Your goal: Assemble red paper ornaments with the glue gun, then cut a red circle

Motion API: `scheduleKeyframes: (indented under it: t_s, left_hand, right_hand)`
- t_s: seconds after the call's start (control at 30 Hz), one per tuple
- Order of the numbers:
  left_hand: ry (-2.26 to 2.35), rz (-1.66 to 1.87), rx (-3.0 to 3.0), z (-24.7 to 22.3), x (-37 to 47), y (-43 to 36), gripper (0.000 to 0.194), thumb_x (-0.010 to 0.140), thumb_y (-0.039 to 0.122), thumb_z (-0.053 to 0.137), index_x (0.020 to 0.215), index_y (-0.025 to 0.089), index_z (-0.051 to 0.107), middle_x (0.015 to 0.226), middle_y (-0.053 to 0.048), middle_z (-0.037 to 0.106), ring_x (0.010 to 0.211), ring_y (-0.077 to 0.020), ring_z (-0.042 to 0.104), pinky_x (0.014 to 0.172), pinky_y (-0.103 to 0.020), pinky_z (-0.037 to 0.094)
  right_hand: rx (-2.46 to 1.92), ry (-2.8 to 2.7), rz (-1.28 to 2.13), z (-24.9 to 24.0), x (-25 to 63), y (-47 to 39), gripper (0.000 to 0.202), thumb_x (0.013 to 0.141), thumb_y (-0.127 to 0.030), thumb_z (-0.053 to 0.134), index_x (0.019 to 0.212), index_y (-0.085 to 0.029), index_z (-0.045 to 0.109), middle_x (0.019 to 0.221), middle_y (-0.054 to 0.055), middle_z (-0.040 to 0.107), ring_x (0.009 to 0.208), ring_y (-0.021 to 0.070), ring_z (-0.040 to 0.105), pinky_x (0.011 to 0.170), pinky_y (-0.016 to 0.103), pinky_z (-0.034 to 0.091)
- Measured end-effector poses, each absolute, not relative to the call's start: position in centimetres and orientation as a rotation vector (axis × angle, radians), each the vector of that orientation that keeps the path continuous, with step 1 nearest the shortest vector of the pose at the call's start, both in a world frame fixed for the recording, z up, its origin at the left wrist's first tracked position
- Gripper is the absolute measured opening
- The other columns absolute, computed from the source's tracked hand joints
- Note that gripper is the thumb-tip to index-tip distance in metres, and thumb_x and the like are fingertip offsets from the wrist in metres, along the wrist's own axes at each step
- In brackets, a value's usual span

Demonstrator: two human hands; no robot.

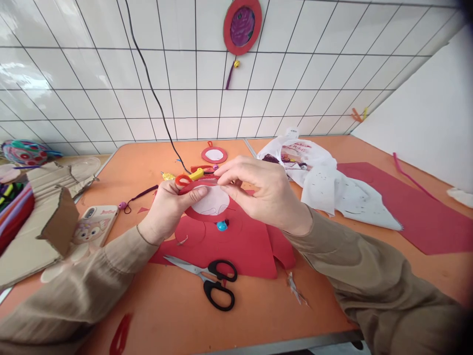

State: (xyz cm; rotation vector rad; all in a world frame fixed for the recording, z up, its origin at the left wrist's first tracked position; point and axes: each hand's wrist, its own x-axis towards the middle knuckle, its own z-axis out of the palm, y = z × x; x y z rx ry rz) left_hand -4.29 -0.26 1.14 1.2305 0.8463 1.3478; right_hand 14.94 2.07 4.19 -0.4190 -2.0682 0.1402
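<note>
My left hand point(164, 209) is closed on the edge of a round red-rimmed ornament point(190, 213) with a white centre, thumb on top. Thumb and fingers of my right hand point(258, 190) are pinched together at its upper right rim; what they hold there is too small to make out. An orange-red loop point(183, 180) shows at the ornament's top left. Below its lower edge lies a blue bell point(222, 225). Red sheets point(251, 251) spread under my hands, and black-handled scissors point(205, 276) lie open in front of them.
Behind my hands lies a yellow tool point(197, 173) on a black cord point(155, 93), near a smaller red-rimmed ornament point(214, 155). Cardboard point(33, 231) and a phone point(92, 224) stand left; a white plastic bag point(314, 158) lies right. Another ornament point(243, 27) hangs on the tiled wall.
</note>
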Motion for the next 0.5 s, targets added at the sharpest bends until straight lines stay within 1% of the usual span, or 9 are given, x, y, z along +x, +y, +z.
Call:
scheduleKeyframes:
  t_s: [0.1,0.2,0.27,0.3,0.4,0.47,0.5]
  left_hand:
    - [0.866,1.379,1.291,1.5,-4.6,-0.2,0.005,0.074,0.026,0.085,0.077,0.024,0.083,0.080,-0.001,0.081,0.074,-0.0158,0.073,0.070,-0.023,0.058]
    - [0.925,1.406,1.454,2.2,-5.2,-0.2,0.006,0.075,0.025,0.084,0.081,0.026,0.084,0.084,-0.001,0.083,0.078,-0.0195,0.076,0.070,-0.026,0.060]
    - [0.937,1.403,1.608,2.7,-5.7,-0.3,0.010,0.077,0.024,0.082,0.086,0.027,0.084,0.087,-0.003,0.083,0.081,-0.0223,0.078,0.072,-0.029,0.062]
    - [0.931,1.395,1.683,2.9,-5.9,-0.4,0.010,0.078,0.024,0.081,0.088,0.028,0.084,0.087,-0.003,0.083,0.081,-0.0229,0.078,0.072,-0.030,0.062]
    - [0.924,1.375,1.839,3.6,-6.5,-0.6,0.012,0.081,0.023,0.079,0.090,0.029,0.083,0.089,-0.003,0.083,0.083,-0.0236,0.078,0.075,-0.032,0.063]
    - [0.929,1.371,1.893,4.2,-6.8,-0.7,0.015,0.081,0.022,0.079,0.092,0.031,0.083,0.092,-0.002,0.082,0.087,-0.0242,0.078,0.080,-0.035,0.063]
    - [0.934,1.374,1.919,4.5,-7.0,-0.8,0.017,0.081,0.022,0.078,0.093,0.032,0.083,0.093,-0.001,0.082,0.089,-0.0245,0.078,0.082,-0.036,0.063]
  right_hand:
    - [-0.412,-2.088,0.160,4.5,15.2,2.0,0.014,0.089,-0.004,0.057,0.085,-0.016,0.064,0.091,0.006,0.072,0.086,0.0147,0.068,0.063,0.025,0.056]
    - [-0.402,-2.138,0.228,5.0,15.6,1.9,0.010,0.089,-0.008,0.060,0.088,-0.016,0.067,0.102,0.009,0.072,0.097,0.0173,0.069,0.077,0.031,0.059]
    - [-0.395,-2.176,0.320,5.3,15.9,1.9,0.010,0.090,-0.011,0.061,0.090,-0.017,0.069,0.109,0.010,0.071,0.102,0.0183,0.069,0.086,0.036,0.059]
    - [-0.385,-2.184,0.380,5.5,16.0,1.8,0.010,0.091,-0.012,0.060,0.091,-0.017,0.069,0.111,0.010,0.071,0.103,0.0187,0.069,0.088,0.038,0.059]
    - [-0.355,-2.118,0.600,6.0,16.3,2.0,0.012,0.092,-0.014,0.059,0.094,-0.019,0.070,0.114,0.009,0.070,0.105,0.0190,0.069,0.087,0.039,0.060]
    - [-0.369,-2.008,0.742,6.2,16.5,2.3,0.013,0.091,-0.013,0.060,0.093,-0.020,0.070,0.113,0.008,0.071,0.104,0.0181,0.069,0.083,0.035,0.061]
    - [-0.384,-1.949,0.801,6.2,16.6,2.6,0.013,0.091,-0.013,0.060,0.093,-0.020,0.070,0.109,0.008,0.072,0.101,0.0170,0.070,0.080,0.033,0.062]
